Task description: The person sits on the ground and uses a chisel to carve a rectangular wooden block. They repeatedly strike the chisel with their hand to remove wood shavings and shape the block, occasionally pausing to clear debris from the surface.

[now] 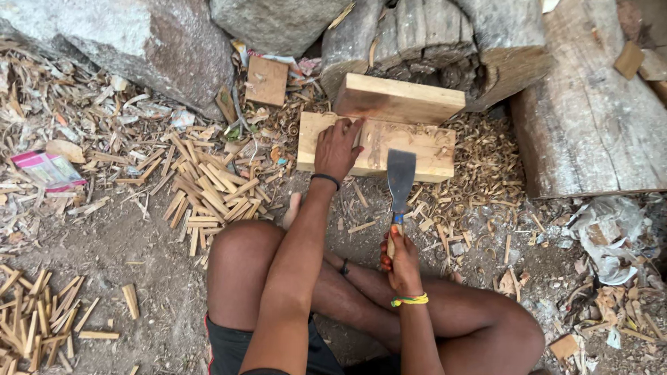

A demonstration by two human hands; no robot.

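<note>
Chopping step: left hand (338, 147) pins a small piece on the wooden block (376, 147).
Right hand (401, 260) grips the raised cleaver (400, 179); the strike needs fingers clear.

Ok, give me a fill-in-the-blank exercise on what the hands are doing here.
1. The left hand rests flat on a wooden ____.
2. The right hand grips the handle of a broad-bladed ____.
3. A pile of split wooden sticks lies on the person's ____ side.
4. The right wrist wears a ____ band.

Missing words: block; knife; left; yellow
</note>
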